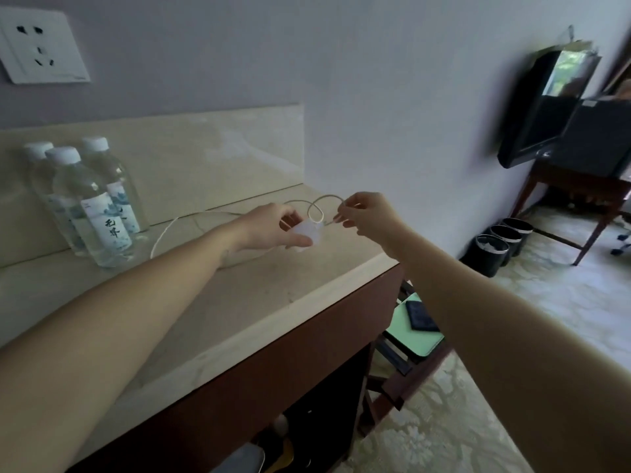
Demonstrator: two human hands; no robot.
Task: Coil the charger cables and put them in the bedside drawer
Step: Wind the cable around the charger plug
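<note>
Left hand grips what seems the charger block, right hand pinching its cable trailing left.

- Spotted a white wall socket up in the top left corner.
- Counted three clear water bottles, white caps, huddled together at the left of a beige stone countertop, with a matching backsplash behind.
- Over on the right: a dark, blurry TV above a wooden table.
- Down on the patterned floor: three black bins lined up along the wall.
- Past the counter's end, lower down: a mint-green surface with something small and dark lying on it, can't tell what.
</note>
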